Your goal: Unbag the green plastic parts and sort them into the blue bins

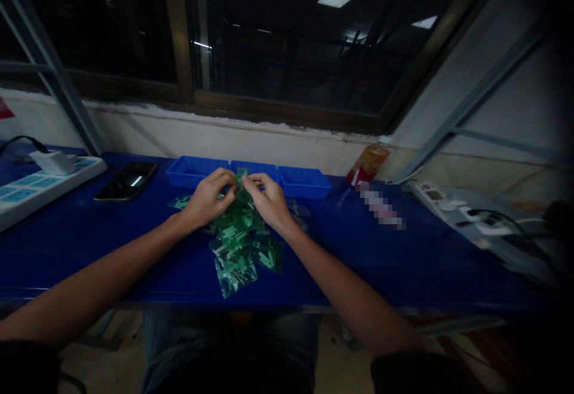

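Green packet: a small see-through packet (240,175) is held up between the two hands, above the near side of the middle tray and over the top of the pile.
Left hand: (210,198) fingers curled, with thumb and forefinger drawn nearly together at the packet's left edge; the dim, soft view makes that pinch look likely rather than certain.
Right hand: (268,201) thumb pressed toward the bent forefinger, closed on the packet's right side.
Packet pile: (235,238) overlapping green clear bags heaped below the hands and spreading toward the near table edge, pale thin strips showing inside several.
Blue trays: three shallow ones side by side along the wall, the left tray (197,165), the middle tray (269,168) partly behind the right hand, and the right tray (305,183).
Tabletop: (147,250) dark blue and glossy.
Phone: (127,180) lying flat, left of the trays, light reflected on its dark screen.
Power strip: (89,170) white, at the far left, a white plug (52,162) seated in it.
Bottle: (370,164) tilted near the wall, right of the trays, orange with a red label.
Window: (287,53) dark panes with bright ceiling-light reflections.
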`<action>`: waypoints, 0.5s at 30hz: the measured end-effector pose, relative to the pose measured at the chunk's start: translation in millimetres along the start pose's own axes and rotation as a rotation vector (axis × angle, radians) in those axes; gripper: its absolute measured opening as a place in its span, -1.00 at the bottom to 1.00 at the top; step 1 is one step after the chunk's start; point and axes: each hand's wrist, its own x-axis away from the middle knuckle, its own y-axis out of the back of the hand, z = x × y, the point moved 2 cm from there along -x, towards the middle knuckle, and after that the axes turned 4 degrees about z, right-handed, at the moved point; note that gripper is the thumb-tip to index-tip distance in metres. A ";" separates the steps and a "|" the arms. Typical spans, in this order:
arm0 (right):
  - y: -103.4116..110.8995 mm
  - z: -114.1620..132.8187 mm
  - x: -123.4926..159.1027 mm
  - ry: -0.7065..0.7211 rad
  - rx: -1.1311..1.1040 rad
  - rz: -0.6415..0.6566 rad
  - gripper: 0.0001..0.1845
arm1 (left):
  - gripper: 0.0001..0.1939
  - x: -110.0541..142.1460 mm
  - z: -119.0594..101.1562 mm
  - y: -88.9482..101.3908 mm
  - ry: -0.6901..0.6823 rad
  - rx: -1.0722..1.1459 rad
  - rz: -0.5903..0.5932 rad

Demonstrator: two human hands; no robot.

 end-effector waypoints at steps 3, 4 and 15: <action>0.2 -4.2 -3.8 -0.193 -0.180 -0.003 -0.57 | -0.90 2.9 -5.8 -3.7 -0.099 -0.088 0.007; -0.1 -5.1 -4.5 -0.210 -0.214 -0.007 -0.59 | -0.90 3.7 -6.6 -4.9 -0.113 -0.107 0.006; -10.9 -10.6 -2.7 -0.109 -0.337 0.006 -0.65 | -0.87 4.7 -0.5 -6.2 -0.149 -0.196 0.013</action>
